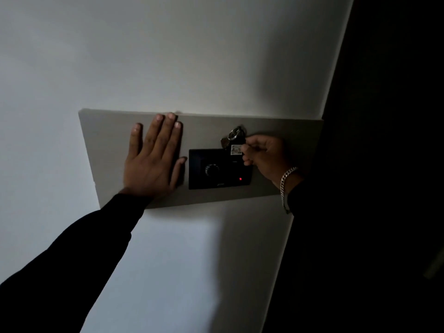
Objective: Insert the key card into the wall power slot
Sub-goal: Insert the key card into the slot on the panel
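Observation:
A black switch plate [211,169] with a round dial and a small red light sits on a grey wall panel [105,140]. My right hand [264,157] pinches a dark key card [236,150] with a white label, held upright at the plate's top right corner. A metal ring with a key [231,137] hangs from the card's top. How deep the card sits in the slot is hidden in the dark. My left hand [153,157] lies flat on the panel just left of the plate, fingers spread, thumb touching the plate's edge.
The room is dim. A white wall [168,56] surrounds the panel. A dark door or wall edge [372,164] fills the right side. A silver chain bracelet [286,183] is on my right wrist, and both arms wear black sleeves.

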`<state>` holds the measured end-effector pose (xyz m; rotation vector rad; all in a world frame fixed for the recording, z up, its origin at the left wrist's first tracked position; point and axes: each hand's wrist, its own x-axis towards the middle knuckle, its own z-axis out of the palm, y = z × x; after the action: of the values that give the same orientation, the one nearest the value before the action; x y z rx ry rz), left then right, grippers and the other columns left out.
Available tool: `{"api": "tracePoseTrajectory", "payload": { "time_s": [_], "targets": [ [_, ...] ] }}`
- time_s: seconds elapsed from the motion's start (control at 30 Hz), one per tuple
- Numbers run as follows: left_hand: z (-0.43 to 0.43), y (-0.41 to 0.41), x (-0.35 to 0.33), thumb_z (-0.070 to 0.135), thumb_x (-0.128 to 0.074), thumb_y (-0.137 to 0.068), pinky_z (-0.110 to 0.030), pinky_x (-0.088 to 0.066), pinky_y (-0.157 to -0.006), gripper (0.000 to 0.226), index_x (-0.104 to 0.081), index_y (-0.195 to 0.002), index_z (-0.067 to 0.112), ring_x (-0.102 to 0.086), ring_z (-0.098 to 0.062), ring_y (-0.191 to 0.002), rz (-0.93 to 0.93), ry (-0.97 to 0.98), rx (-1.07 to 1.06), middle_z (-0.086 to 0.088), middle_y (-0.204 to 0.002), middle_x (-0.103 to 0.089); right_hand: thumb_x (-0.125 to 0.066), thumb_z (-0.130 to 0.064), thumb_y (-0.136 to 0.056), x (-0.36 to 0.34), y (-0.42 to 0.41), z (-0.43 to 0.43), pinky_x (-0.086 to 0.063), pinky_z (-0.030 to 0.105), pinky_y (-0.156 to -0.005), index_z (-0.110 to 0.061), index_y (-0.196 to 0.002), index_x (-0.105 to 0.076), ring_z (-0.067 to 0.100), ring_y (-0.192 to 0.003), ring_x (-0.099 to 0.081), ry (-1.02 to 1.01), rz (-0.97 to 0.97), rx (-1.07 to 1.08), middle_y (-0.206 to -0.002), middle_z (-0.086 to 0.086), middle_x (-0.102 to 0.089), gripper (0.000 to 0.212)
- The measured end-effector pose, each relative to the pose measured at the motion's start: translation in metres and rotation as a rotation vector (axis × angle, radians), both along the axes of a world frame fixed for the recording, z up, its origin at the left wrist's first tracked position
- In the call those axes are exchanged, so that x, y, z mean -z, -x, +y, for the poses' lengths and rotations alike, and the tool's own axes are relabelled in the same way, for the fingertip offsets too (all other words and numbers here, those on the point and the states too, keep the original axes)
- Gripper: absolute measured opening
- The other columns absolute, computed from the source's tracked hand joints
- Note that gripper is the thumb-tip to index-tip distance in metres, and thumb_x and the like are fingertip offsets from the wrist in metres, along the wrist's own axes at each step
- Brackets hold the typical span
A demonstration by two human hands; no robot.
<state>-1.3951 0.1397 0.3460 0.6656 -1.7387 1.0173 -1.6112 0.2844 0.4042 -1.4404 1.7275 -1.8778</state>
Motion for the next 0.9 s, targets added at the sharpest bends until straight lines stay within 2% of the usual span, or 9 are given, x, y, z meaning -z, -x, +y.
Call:
{"api": "tracePoseTrajectory", "payload": {
  "time_s": [0.13, 0.23, 0.3, 0.37, 0.47, 0.5, 0.6, 0.7, 0.9],
  "targets": [
    [0.000, 0.002, 0.002, 0.043, -0.039, -0.098, -0.051, -0.004, -0.128, 0.073, -0.019, -0.160, 0.009, -0.013, -0.027, -0.158, 0.013, 0.033, -0.022, -0.012, -0.168, -0.021, -0.064, 0.001, -0.083, 0.009, 0.001, -0.003, -0.047, 0.014, -0.048, 0.009, -0.096, -0.065, -0.001, -0.046, -0.055, 0.025, 0.062, 0.056, -0.065, 0.003, -0.061, 0.015],
    [-0.002, 0.003, 0.002, 0.043, -0.039, -0.097, -0.051, -0.005, -0.128, 0.074, -0.020, -0.159, 0.008, -0.014, -0.028, -0.158, 0.024, 0.058, -0.031, -0.012, -0.168, -0.022, -0.072, -0.004, -0.077, 0.012, 0.006, -0.001, -0.052, 0.031, -0.070, 0.005, -0.089, -0.070, 0.018, -0.069, -0.062, 0.051, 0.149, 0.136, -0.078, 0.014, -0.070, 0.015],
    [-0.003, 0.003, 0.003, 0.043, -0.040, -0.096, -0.051, -0.007, -0.128, 0.074, -0.021, -0.159, 0.008, -0.016, -0.028, -0.157, 0.029, 0.072, -0.033, -0.012, -0.168, -0.023, -0.075, -0.004, -0.073, 0.007, 0.009, 0.004, -0.052, 0.033, -0.067, 0.003, -0.085, -0.070, 0.018, -0.065, -0.059, 0.048, 0.255, 0.165, -0.077, 0.021, -0.069, 0.016],
    [-0.004, 0.004, 0.004, 0.043, -0.040, -0.096, -0.052, -0.007, -0.128, 0.075, -0.021, -0.159, 0.008, -0.017, -0.028, -0.157, 0.027, 0.081, -0.038, -0.012, -0.168, -0.022, -0.073, -0.004, -0.069, -0.006, 0.009, 0.009, -0.049, 0.029, -0.065, -0.003, -0.093, -0.068, 0.012, -0.061, -0.052, 0.085, 0.459, 0.187, -0.084, 0.016, -0.065, 0.025],
    [-0.005, 0.004, 0.005, 0.043, -0.040, -0.096, -0.052, -0.008, -0.128, 0.075, -0.022, -0.159, 0.008, -0.017, -0.028, -0.157, 0.032, 0.080, -0.032, -0.011, -0.168, -0.021, -0.065, -0.008, -0.068, -0.031, 0.002, 0.018, -0.043, 0.011, -0.072, -0.015, -0.111, -0.064, -0.001, -0.064, -0.044, 0.124, 0.858, 0.103, -0.101, 0.003, -0.057, 0.044],
    [-0.005, 0.004, 0.004, 0.043, -0.040, -0.096, -0.053, -0.009, -0.127, 0.074, -0.022, -0.159, 0.008, -0.016, -0.028, -0.157, 0.034, 0.079, -0.035, -0.011, -0.168, -0.021, -0.065, -0.009, -0.070, -0.038, -0.001, 0.019, -0.045, 0.012, -0.076, -0.014, -0.111, -0.066, 0.002, -0.069, -0.046, 0.093, 0.949, 0.063, -0.104, 0.003, -0.058, 0.042],
    [-0.005, 0.005, 0.004, 0.043, -0.040, -0.095, -0.054, -0.011, -0.127, 0.075, -0.022, -0.159, 0.008, -0.017, -0.029, -0.157, 0.035, 0.086, -0.041, -0.011, -0.168, -0.021, -0.065, -0.009, -0.077, -0.050, -0.004, 0.018, -0.053, 0.037, -0.084, -0.006, -0.097, -0.072, 0.024, -0.086, -0.062, 0.047, 1.120, 0.038, -0.103, 0.012, -0.065, 0.022],
    [-0.007, 0.004, 0.005, 0.043, -0.041, -0.094, -0.053, -0.008, -0.128, 0.075, -0.022, -0.159, 0.008, -0.017, -0.029, -0.157, 0.038, 0.095, -0.056, -0.010, -0.169, -0.019, -0.067, -0.016, -0.080, -0.053, 0.001, 0.015, -0.052, 0.043, -0.078, -0.006, -0.085, -0.075, 0.030, -0.082, -0.064, 0.106, 1.125, 0.060, -0.091, 0.015, -0.069, 0.014],
    [-0.009, 0.007, 0.005, 0.044, -0.037, -0.095, -0.051, -0.005, -0.129, 0.076, -0.020, -0.159, 0.008, -0.015, -0.028, -0.158, 0.037, 0.098, -0.071, -0.007, -0.171, -0.009, -0.073, -0.024, -0.078, -0.044, 0.008, 0.012, -0.053, 0.033, -0.069, -0.009, -0.080, -0.077, 0.020, -0.070, -0.066, 0.253, 0.847, 0.089, -0.077, 0.011, -0.074, 0.015]
  ]
}}
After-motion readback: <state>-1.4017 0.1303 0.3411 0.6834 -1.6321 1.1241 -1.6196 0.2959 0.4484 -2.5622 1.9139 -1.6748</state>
